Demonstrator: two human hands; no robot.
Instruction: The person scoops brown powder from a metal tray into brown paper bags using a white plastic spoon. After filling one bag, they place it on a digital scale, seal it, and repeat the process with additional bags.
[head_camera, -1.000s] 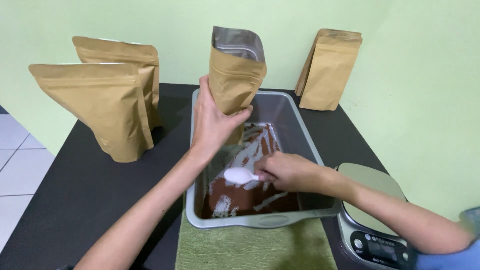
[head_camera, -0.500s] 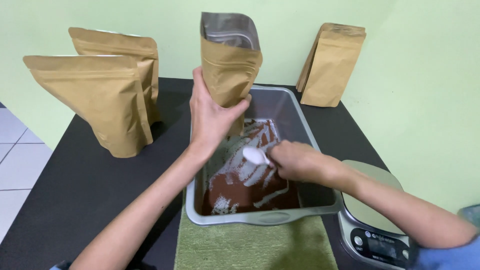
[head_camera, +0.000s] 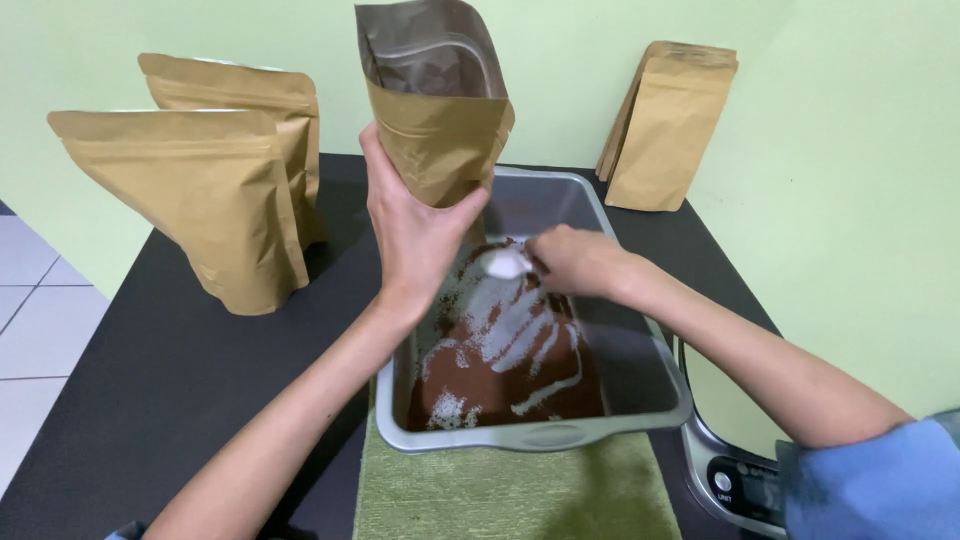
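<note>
Left hand (head_camera: 415, 235) grips open kraft pouch (head_camera: 437, 110), right hand (head_camera: 575, 262) closed on white scoop (head_camera: 505, 263) above grey tray (head_camera: 640, 300); a tilt likely spills brown powder (head_camera: 490, 370).

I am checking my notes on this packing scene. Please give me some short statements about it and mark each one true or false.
1. The left hand holds an open brown pouch above the grey tray. True.
2. The right hand holds a white scoop. True.
3. The tray is full of green powder. False: it holds brown powder, and much of the bottom shows.
4. The scale sits left of the tray. False: it is on the right.
5. The tray rests on a green cloth. True.
</note>
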